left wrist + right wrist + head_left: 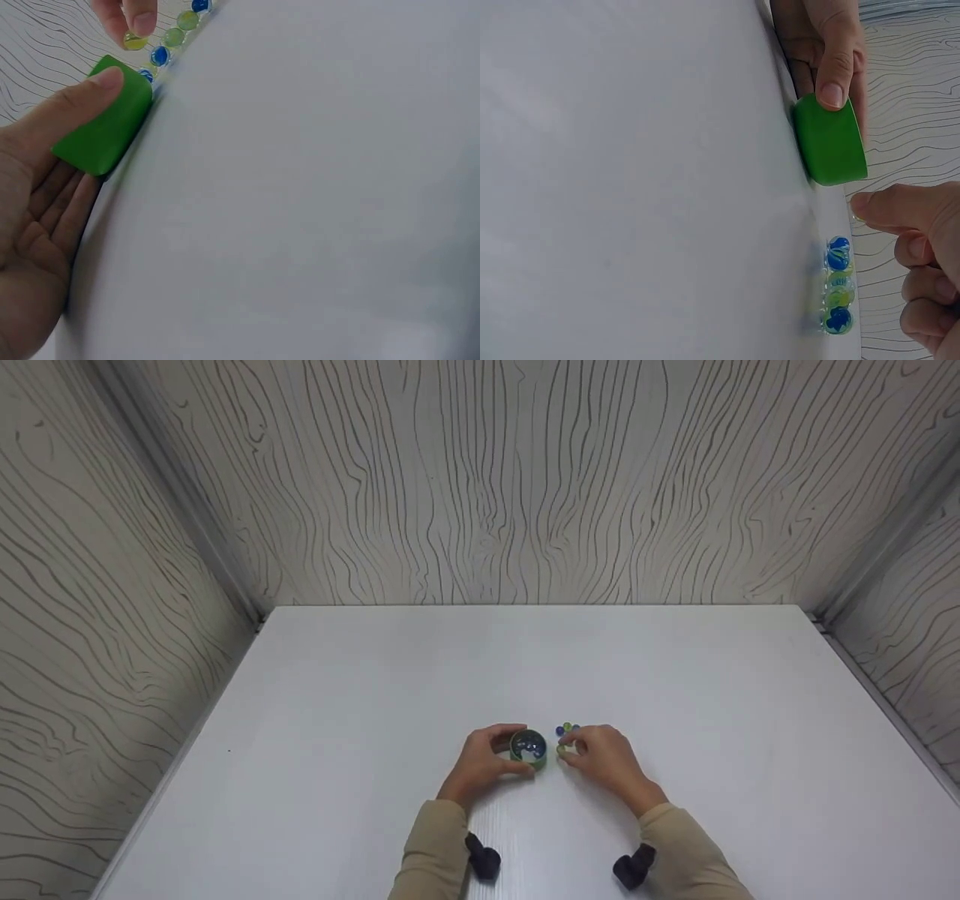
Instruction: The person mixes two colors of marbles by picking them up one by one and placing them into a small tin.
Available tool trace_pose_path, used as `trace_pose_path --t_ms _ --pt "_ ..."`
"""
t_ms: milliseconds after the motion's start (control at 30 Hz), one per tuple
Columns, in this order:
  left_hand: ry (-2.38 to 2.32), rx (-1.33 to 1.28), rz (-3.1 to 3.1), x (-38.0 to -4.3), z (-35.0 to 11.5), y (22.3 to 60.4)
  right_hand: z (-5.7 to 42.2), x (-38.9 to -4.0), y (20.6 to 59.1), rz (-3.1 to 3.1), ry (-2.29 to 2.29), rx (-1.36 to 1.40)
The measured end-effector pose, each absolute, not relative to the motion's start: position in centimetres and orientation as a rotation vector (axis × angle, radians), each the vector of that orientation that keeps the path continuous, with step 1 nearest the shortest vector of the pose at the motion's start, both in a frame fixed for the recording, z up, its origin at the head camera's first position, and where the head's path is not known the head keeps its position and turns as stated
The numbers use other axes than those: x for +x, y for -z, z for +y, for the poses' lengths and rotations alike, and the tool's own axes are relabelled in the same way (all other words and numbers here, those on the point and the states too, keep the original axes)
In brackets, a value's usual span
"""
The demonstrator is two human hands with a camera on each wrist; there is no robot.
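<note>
My left hand holds a small round green cup on the white table, thumb on the near side and fingers around the far side. Shiny blue and white shapes show inside the cup from above, too small to tell apart. Just right of the cup, my right hand pinches a yellow-green glass marble between thumb and index finger, a little above the tabletop. Its other fingers are curled in the right wrist view. Several blue and yellow-green marbles lie close together beyond the right hand.
The white tabletop spreads around both hands. Wood-grain patterned panels stand along its back and sides. Each forearm, in a tan sleeve, carries a black wrist camera.
</note>
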State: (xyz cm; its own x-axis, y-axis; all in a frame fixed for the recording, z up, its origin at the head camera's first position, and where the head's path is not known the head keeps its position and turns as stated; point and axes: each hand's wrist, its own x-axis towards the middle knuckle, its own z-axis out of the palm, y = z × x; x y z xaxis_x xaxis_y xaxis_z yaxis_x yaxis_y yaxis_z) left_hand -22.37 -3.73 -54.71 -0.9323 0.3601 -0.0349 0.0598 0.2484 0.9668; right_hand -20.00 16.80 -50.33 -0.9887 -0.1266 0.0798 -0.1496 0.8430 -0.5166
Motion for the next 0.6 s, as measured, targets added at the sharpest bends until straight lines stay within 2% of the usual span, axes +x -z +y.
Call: trace_pose_path --t_ms 600 --pt "-1.751 0.35 2.258 -22.43 -3.67 55.06 16.14 -20.14 50.09 -2.93 -0.764 0.277"
